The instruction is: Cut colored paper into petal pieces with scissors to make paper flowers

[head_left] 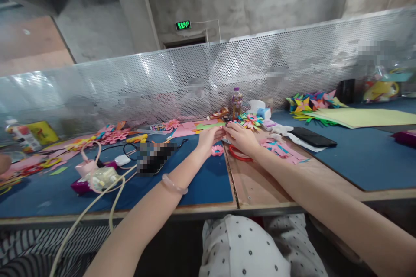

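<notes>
My left hand [209, 142], with a pale bangle [174, 185] on its wrist, reaches over the table with its fingers drawn together. Against its fingertips is my right hand [241, 137], closed with bent fingers. What lies between the fingertips is too small and covered to make out. Just below them a pink paper flower [217, 150] rests on the blue mat [208, 181]. A red ring-shaped handle [239, 154] shows partly under my right hand. Pink and blue paper strips [286, 150] are by my right forearm, and a multicoloured paper flower [251, 121] stands behind that hand.
A perforated metal screen [182, 82] runs along the back, with a drink bottle [237, 103] before it. Cables and a pink plug [86, 168] clutter the left. On the right are a phone [312, 136], yellow paper sheets [367, 117] and folded paper flowers [313, 103].
</notes>
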`<state>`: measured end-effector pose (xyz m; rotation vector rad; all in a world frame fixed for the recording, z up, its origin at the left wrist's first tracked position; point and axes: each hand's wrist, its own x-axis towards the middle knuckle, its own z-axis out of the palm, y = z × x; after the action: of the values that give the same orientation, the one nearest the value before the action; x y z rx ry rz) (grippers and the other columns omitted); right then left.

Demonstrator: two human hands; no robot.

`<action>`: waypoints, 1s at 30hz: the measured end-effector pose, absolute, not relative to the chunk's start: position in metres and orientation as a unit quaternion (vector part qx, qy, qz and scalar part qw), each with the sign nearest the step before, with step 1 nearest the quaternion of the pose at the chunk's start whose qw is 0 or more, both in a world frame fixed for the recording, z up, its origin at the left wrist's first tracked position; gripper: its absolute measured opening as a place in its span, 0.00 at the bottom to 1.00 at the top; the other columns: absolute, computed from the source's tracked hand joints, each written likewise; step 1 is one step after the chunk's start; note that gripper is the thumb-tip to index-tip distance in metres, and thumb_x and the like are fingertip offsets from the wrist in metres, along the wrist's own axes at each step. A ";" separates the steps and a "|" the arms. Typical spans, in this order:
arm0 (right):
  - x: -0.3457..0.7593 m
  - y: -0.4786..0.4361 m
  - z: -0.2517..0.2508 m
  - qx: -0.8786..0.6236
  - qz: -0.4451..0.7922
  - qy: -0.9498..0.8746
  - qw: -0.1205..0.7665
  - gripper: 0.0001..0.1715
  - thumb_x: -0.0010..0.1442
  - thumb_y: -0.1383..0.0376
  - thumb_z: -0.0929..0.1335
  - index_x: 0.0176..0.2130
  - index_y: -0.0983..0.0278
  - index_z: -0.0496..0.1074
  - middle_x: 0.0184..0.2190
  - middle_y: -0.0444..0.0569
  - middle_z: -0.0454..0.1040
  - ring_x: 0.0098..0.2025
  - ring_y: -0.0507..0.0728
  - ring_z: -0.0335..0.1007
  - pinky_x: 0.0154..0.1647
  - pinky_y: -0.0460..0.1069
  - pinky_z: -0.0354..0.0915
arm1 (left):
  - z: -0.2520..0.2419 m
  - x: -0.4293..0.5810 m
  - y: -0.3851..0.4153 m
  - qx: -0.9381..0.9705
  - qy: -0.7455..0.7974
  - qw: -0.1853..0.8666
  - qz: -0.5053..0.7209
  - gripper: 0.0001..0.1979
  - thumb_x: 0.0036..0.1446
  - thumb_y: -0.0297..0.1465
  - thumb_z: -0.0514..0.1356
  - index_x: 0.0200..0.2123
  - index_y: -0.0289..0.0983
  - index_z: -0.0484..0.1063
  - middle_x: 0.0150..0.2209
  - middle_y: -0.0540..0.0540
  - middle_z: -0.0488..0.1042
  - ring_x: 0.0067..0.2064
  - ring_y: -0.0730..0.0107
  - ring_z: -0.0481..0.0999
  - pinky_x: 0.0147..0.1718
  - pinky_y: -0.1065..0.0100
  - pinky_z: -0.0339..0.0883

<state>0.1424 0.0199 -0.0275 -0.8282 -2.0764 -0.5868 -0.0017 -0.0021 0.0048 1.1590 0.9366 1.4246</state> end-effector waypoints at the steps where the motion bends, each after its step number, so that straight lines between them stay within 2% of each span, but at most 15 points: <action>1: 0.142 0.018 -0.026 -0.334 -0.240 -0.822 0.395 0.18 0.60 0.64 0.58 0.49 0.63 0.64 0.45 0.53 0.67 0.47 0.57 0.61 0.41 0.49 0.63 | 0.005 -0.002 -0.002 0.482 0.383 0.518 0.595 0.09 0.43 0.32 0.62 0.30 0.33 0.75 0.32 0.40 0.77 0.35 0.65 0.76 0.40 0.64 0.66; 9: 0.137 0.005 -0.018 -0.365 -0.277 -0.822 0.340 0.19 0.61 0.64 0.55 0.49 0.64 0.64 0.42 0.55 0.66 0.44 0.58 0.60 0.35 0.49 0.61 | -0.001 -0.003 0.001 0.494 0.347 0.523 0.602 0.13 0.41 0.34 0.65 0.31 0.32 0.74 0.34 0.38 0.77 0.37 0.64 0.76 0.43 0.61 0.65; 13: 0.137 0.003 -0.018 -0.359 -0.262 -0.827 0.344 0.19 0.61 0.64 0.56 0.49 0.65 0.65 0.42 0.55 0.67 0.44 0.58 0.60 0.36 0.49 0.60 | -0.003 -0.004 0.004 0.499 0.341 0.516 0.607 0.14 0.41 0.33 0.65 0.32 0.31 0.74 0.34 0.38 0.76 0.36 0.65 0.76 0.43 0.61 0.65; 15: 0.136 0.004 -0.018 -0.354 -0.233 -0.823 0.379 0.19 0.60 0.63 0.57 0.48 0.64 0.66 0.42 0.54 0.67 0.44 0.58 0.60 0.37 0.49 0.60 | -0.004 -0.005 0.005 0.504 0.339 0.511 0.608 0.13 0.42 0.33 0.64 0.32 0.31 0.74 0.35 0.39 0.76 0.36 0.65 0.76 0.43 0.61 0.65; 18: 0.135 0.008 -0.017 -0.366 -0.132 -0.775 0.499 0.17 0.60 0.63 0.57 0.43 0.64 0.69 0.40 0.53 0.68 0.42 0.56 0.63 0.39 0.48 0.61 | -0.003 -0.005 0.005 0.528 0.336 0.500 0.599 0.12 0.44 0.33 0.63 0.32 0.32 0.75 0.34 0.40 0.77 0.36 0.65 0.76 0.43 0.61 0.65; 20: 0.135 0.013 -0.015 -0.373 -0.029 -0.738 0.561 0.17 0.60 0.61 0.58 0.37 0.65 0.72 0.35 0.51 0.70 0.37 0.54 0.65 0.38 0.48 0.61 | -0.002 -0.005 0.004 0.548 0.340 0.491 0.587 0.10 0.45 0.33 0.62 0.30 0.33 0.75 0.34 0.40 0.77 0.36 0.65 0.76 0.43 0.62 0.65; 22: 0.137 0.017 -0.014 -0.370 0.092 -0.726 0.573 0.19 0.58 0.57 0.59 0.32 0.65 0.73 0.29 0.49 0.70 0.32 0.53 0.65 0.32 0.48 0.63 | -0.001 -0.005 0.002 0.564 0.344 0.481 0.577 0.09 0.46 0.33 0.61 0.30 0.33 0.76 0.34 0.40 0.77 0.37 0.64 0.75 0.43 0.62 0.65; 25: 0.140 0.020 -0.013 -0.362 0.260 -0.700 0.557 0.19 0.54 0.54 0.62 0.32 0.66 0.73 0.27 0.47 0.71 0.24 0.51 0.63 0.23 0.46 0.63 | 0.000 -0.004 0.000 0.578 0.348 0.468 0.571 0.10 0.47 0.33 0.60 0.31 0.33 0.76 0.35 0.40 0.77 0.38 0.63 0.75 0.42 0.62 0.65; 30: 0.140 0.020 -0.014 -0.338 0.344 -0.671 0.563 0.18 0.49 0.54 0.66 0.32 0.66 0.73 0.28 0.47 0.72 0.24 0.50 0.64 0.21 0.45 0.64 | 0.001 -0.006 -0.001 0.588 0.378 0.439 0.564 0.11 0.47 0.34 0.60 0.32 0.33 0.76 0.35 0.39 0.76 0.38 0.63 0.75 0.39 0.64 0.65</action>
<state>0.1401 0.0204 -0.0140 -0.7951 -1.5792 0.8106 -0.0056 -0.0010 0.0009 1.4607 0.9396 1.4014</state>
